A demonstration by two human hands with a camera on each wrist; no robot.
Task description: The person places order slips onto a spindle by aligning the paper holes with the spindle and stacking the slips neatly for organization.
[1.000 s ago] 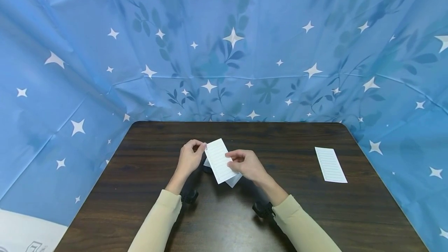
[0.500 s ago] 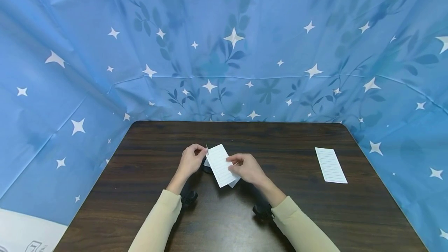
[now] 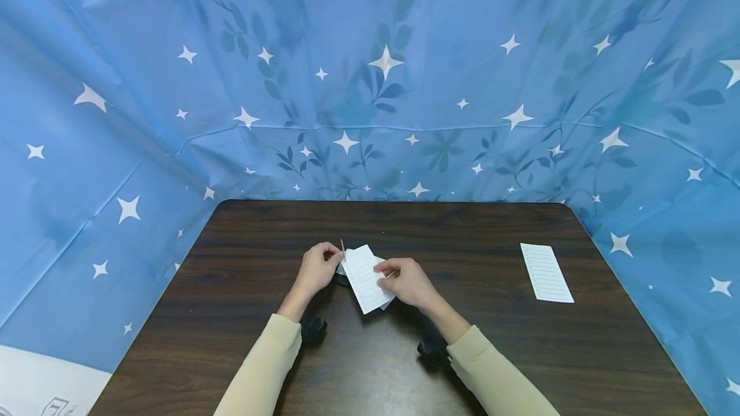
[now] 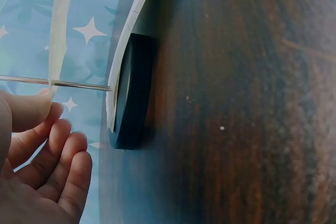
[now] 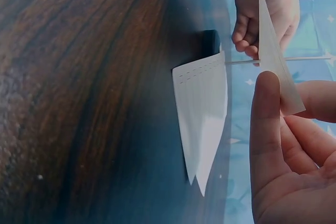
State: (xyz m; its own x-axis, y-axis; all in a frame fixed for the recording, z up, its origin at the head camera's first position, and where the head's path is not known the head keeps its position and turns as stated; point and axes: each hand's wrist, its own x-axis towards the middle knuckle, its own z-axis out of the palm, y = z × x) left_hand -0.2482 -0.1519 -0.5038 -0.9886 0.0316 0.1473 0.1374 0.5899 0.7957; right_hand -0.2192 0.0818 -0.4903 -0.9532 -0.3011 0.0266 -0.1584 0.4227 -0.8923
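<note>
A lined white paper slip is pierced near its corner by the thin metal rod of a bill spike. My left hand pinches that corner between thumb and finger, close beside the rod. The slip's right side is pinched by my right hand. Below it, other paper slips lie on the spike's round black base, and the rod rises out of them. A gap shows between the upper slip and the lower ones. The head view mostly hides the base under the paper.
Another lined slip lies flat on the right of the dark wooden table. A blue curtain with stars hangs behind the table. Part of a white box shows at the lower left.
Both hands have lowered the slip toward the base, and more of the rod's tip now stands above it. The slip on the right has stayed put.
</note>
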